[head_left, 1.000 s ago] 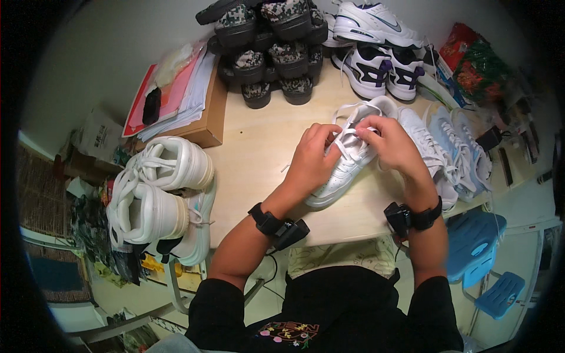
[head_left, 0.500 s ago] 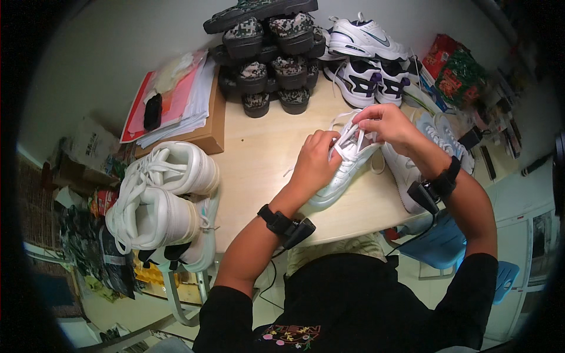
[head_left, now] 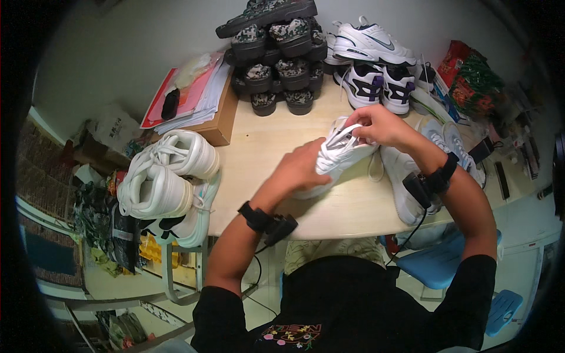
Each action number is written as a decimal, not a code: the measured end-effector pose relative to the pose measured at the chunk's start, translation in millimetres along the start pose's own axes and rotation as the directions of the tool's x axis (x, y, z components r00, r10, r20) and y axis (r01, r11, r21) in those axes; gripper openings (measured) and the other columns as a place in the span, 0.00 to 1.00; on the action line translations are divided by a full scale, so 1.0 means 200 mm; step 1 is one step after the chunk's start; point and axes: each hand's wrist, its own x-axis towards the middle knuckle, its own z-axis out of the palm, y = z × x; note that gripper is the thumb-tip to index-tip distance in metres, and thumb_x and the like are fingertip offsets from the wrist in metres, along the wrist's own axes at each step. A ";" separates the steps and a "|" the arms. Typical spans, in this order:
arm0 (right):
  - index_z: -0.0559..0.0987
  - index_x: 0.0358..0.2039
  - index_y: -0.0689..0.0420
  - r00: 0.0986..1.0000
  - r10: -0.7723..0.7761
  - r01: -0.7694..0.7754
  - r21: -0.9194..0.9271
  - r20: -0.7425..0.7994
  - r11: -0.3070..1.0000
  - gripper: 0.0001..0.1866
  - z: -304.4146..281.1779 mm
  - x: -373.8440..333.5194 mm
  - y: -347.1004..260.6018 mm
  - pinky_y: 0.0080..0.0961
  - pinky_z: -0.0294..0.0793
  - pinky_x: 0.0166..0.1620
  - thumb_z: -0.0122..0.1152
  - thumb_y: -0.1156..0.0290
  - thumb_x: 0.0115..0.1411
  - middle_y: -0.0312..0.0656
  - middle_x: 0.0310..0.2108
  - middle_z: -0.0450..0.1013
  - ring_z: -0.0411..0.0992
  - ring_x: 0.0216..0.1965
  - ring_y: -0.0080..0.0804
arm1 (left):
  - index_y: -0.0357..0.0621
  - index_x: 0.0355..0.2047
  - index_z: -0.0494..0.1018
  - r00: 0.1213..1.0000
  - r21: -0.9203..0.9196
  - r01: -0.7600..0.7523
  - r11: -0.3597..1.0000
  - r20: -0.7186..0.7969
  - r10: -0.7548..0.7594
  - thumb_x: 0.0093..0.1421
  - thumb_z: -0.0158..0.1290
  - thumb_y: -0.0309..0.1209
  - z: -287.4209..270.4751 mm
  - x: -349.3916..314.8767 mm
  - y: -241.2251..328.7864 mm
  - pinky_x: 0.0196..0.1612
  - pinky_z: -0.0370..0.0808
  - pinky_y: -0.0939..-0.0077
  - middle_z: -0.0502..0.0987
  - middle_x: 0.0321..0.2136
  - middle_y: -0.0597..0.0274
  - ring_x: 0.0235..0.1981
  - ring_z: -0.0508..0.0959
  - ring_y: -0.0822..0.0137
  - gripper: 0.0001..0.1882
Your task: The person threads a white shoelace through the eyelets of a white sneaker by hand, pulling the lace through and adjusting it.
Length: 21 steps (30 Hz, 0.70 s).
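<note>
A white lace-up sneaker (head_left: 338,157) rests on the table in front of me, its toe pointing toward me and to the left. My left hand (head_left: 299,166), slightly blurred, wraps the left side of its forefoot, hiding part of the toe. At the collar end, my right hand (head_left: 378,126) is closed in a pinch on the white shoelace (head_left: 351,130) near the top eyelets. Just right of it, beneath my right forearm, lies another white sneaker (head_left: 398,179) with a loose lace beside it.
White sneakers (head_left: 168,170) are stacked at the table's left edge. Behind them, papers (head_left: 203,97) lie on a cardboard box (head_left: 220,120). Camouflage shoes (head_left: 273,65) and white-and-black sneakers (head_left: 374,44) are piled at the back. Grey-white sneakers (head_left: 450,141) stand at right, above a blue stool (head_left: 435,262).
My left hand has moved from the laces down to the side of the forefoot. My right hand still pinches near the top eyelets. The whole view has shifted slightly.
</note>
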 end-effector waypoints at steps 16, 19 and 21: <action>0.80 0.39 0.65 0.997 0.056 -0.053 -0.068 0.048 0.996 0.13 0.01 -0.01 -0.09 0.20 0.75 0.26 0.54 0.67 0.64 0.43 0.26 0.79 0.74 0.21 0.24 | 0.37 0.47 0.69 0.798 0.429 -0.046 0.902 -0.527 0.292 0.47 0.67 0.38 0.09 -0.13 0.12 0.45 0.68 0.62 0.73 0.35 0.45 0.40 0.73 0.48 0.30; 0.77 0.41 0.64 0.982 0.176 -0.173 -0.038 0.065 0.984 0.13 -0.04 -0.04 -0.09 0.17 0.76 0.30 0.51 0.67 0.67 0.40 0.28 0.78 0.75 0.25 0.22 | 0.39 0.35 0.76 0.949 -0.212 -0.296 0.931 0.048 0.312 0.61 0.54 0.36 0.22 -0.27 0.30 0.35 0.73 0.61 0.76 0.27 0.50 0.29 0.76 0.53 0.12; 0.77 0.41 0.63 0.974 0.217 -0.214 -0.050 0.061 0.975 0.13 -0.01 -0.03 -0.13 0.18 0.77 0.31 0.49 0.66 0.68 0.40 0.28 0.78 0.76 0.26 0.23 | 0.38 0.50 0.69 0.820 -0.466 -0.129 0.875 0.445 0.359 0.64 0.51 0.40 0.40 -0.31 0.40 0.41 0.73 0.57 0.77 0.33 0.42 0.36 0.78 0.46 0.20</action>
